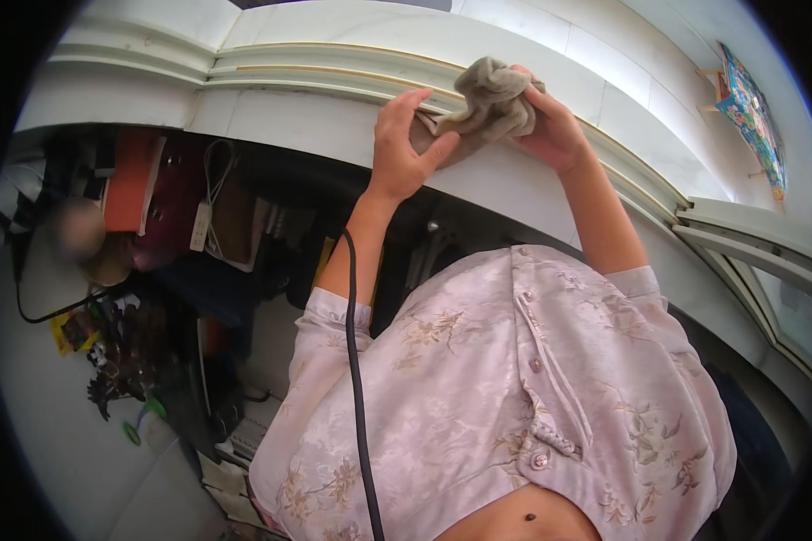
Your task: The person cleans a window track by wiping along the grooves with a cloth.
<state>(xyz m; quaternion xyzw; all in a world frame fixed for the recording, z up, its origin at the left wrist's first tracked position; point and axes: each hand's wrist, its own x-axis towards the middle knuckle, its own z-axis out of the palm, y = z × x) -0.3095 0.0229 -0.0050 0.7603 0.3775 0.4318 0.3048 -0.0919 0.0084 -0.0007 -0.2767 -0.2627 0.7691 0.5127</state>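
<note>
My right hand [555,131] grips the cloth [494,101], best bunched tightly over the track [334,70], while my left hand [397,149] curves half open beside it.

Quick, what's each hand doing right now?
Left hand: open, fingers and thumb apart, at the edge of the cloth; contact can't be told.
Right hand: closed on the bunched cloth.
</note>
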